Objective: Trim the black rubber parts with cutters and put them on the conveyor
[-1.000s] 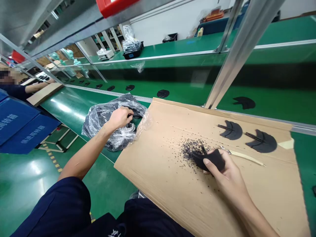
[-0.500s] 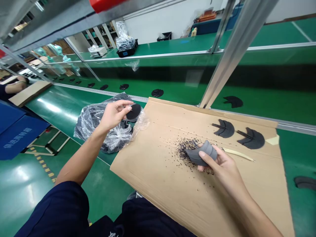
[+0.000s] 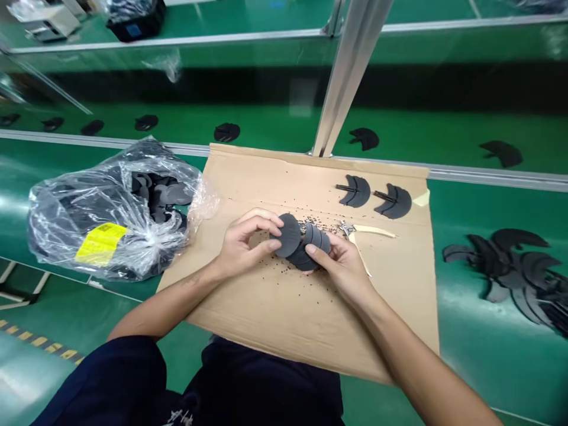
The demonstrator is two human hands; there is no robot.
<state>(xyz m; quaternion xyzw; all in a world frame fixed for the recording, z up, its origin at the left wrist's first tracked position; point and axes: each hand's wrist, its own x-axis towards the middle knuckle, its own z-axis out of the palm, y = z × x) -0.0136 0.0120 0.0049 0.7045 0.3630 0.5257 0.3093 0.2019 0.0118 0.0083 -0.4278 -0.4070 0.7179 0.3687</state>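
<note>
1. A yellow label (image 3: 101, 242) is stuck on the clear plastic bag (image 3: 53, 219) at the left of the frame; its print is too small to read. The white print on the dark navy trousers (image 3: 177, 390) at the bottom edge can't be read either.
2. At centre, the left hand (image 3: 246, 245) is half closed, its thumb and fingers pinching the edge of a dark grey foam disc (image 3: 288, 235).
3. Just to the right, the right hand (image 3: 339, 266) is curled firmly around a curved dark grey foam piece (image 3: 316, 238), which touches the disc. Both pieces are held just above the cardboard sheet (image 3: 390, 307).
4. Black crumbs (image 3: 319, 226) are scattered across the sheet. Toward its upper right lie two cut foam shapes (image 3: 355, 191) and small metal snips (image 3: 346, 228) with cream handles.
5. The sheet lies on a green conveyor belt (image 3: 461, 207), with a heap of black cut shapes (image 3: 501, 266) at the right. More shapes (image 3: 226, 132) stand in a row on the far belt, behind an aluminium post (image 3: 350, 77). A black tray (image 3: 135, 18) sits at the upper left.
</note>
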